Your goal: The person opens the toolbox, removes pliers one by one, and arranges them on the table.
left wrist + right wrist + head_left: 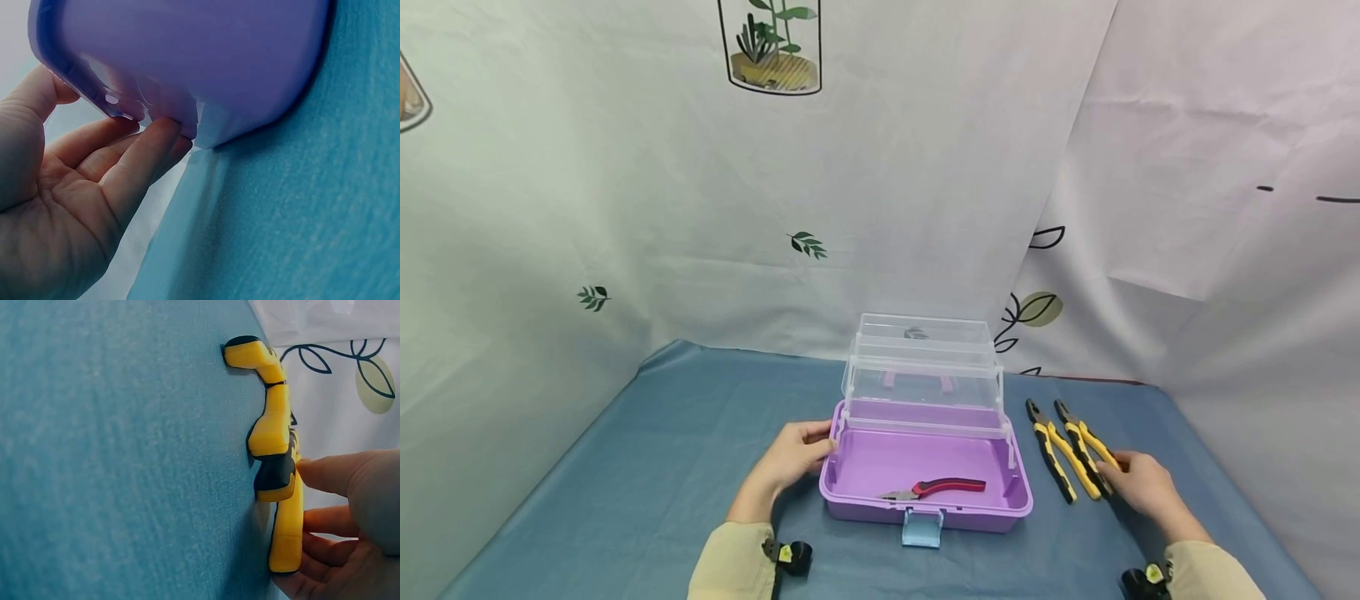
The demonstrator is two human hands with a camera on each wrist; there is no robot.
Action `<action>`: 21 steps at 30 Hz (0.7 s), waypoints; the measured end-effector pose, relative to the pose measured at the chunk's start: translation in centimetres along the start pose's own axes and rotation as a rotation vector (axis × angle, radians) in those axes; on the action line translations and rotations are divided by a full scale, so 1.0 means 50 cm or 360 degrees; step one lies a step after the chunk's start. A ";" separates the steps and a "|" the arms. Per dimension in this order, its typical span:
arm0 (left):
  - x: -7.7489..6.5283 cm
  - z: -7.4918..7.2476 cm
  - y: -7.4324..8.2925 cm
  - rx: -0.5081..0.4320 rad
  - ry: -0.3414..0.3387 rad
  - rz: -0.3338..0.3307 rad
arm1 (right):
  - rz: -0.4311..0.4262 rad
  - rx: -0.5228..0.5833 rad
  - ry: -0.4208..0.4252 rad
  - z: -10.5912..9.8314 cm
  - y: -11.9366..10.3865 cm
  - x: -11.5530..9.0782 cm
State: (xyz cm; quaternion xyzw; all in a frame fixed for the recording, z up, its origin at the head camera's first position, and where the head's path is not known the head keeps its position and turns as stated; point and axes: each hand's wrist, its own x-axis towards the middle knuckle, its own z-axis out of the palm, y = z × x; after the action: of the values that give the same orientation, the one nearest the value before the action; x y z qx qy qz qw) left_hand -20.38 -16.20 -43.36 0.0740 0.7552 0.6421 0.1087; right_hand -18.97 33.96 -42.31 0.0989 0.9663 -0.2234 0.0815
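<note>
A purple toolbox (925,510) stands on the table, its clear lid and trays raised at the back. Inside lie long-nose pliers (951,484) with red and black handles. My left hand (793,458) holds the box's left side, thumb at the rim and fingers against the outer wall (187,56). To the right of the box are two pairs of yellow and black pliers, side by side, jaws pointing away. My right hand (1146,487) grips the handles of the right-hand pliers (287,531). The left-hand pliers (1043,442) lie between them and the box.
A blue cloth (647,467) covers the table. Patterned white fabric (910,167) hangs behind and at both sides. The light-blue latch (922,530) hangs down at the box front. Clear trays (925,383) rise over the back part of the box.
</note>
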 end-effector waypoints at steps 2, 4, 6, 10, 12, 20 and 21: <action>0.000 0.000 0.001 -0.0001 0.0001 0.0000 | 0.0007 0.0001 -0.0007 0.000 -0.001 0.000; 0.000 0.000 0.001 0.0001 0.0003 -0.0004 | 0.0015 0.0005 -0.0014 0.000 -0.002 -0.001; 0.000 0.000 0.001 0.0002 0.0005 -0.0005 | 0.0023 0.0016 -0.0019 -0.001 -0.005 -0.002; 0.000 0.001 0.001 -0.0002 0.0007 -0.0002 | 0.0036 0.0031 -0.0035 0.000 -0.009 -0.004; -0.001 0.000 0.001 -0.0003 0.0006 0.0000 | 0.0044 0.0037 -0.0040 0.001 -0.011 -0.005; -0.002 0.000 0.001 -0.0015 -0.0004 0.0008 | 0.0055 0.0045 -0.0030 0.000 -0.014 -0.006; -0.002 0.000 0.001 -0.0018 -0.0004 0.0006 | 0.0054 0.0043 -0.0026 -0.001 -0.015 -0.006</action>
State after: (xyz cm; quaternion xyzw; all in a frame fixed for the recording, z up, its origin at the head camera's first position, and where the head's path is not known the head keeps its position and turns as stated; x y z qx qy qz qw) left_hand -20.27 -16.24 -43.29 0.0756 0.7513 0.6465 0.1090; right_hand -18.86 33.25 -41.91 0.1146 0.9606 -0.2359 0.0919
